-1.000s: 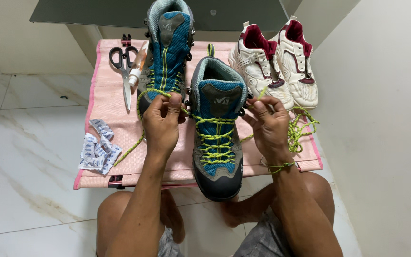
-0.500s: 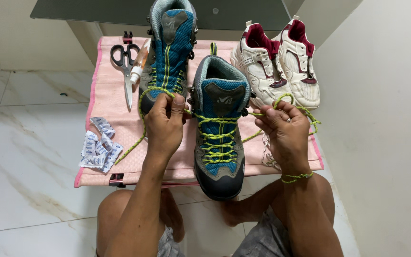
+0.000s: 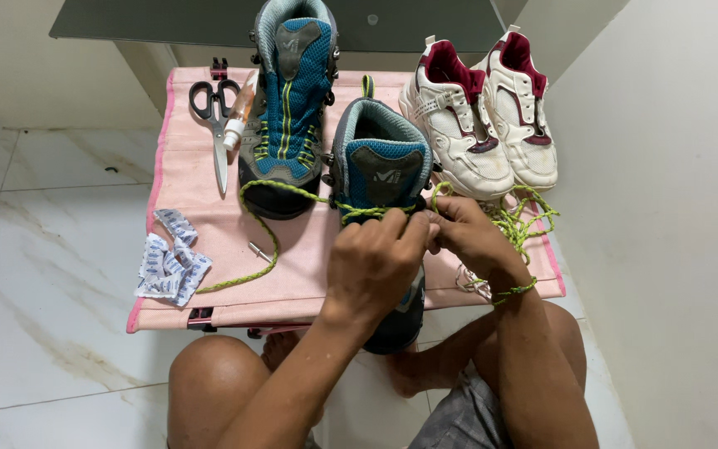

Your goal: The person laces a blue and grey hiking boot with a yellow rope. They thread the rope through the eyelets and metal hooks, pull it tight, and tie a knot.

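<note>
A blue and grey hiking boot stands on the pink mat, toe toward me, threaded with yellow-green lace. My left hand lies over the boot's laced front, fingers pinching the lace near the upper eyelets. My right hand meets it from the right and grips the same lace; a loop of lace circles that wrist. A second matching boot stands behind to the left, its lace trailing across the mat.
Black-handled scissors and a small tube lie at the mat's back left. White and maroon sneakers stand at the back right, loose lace beside them. Small white packets lie at the left edge. My knees are below.
Both hands have come together over the nearer boot's upper eyelets; before, they were spread apart pulling the lace ends out to each side. My left hand now covers the laced front.
</note>
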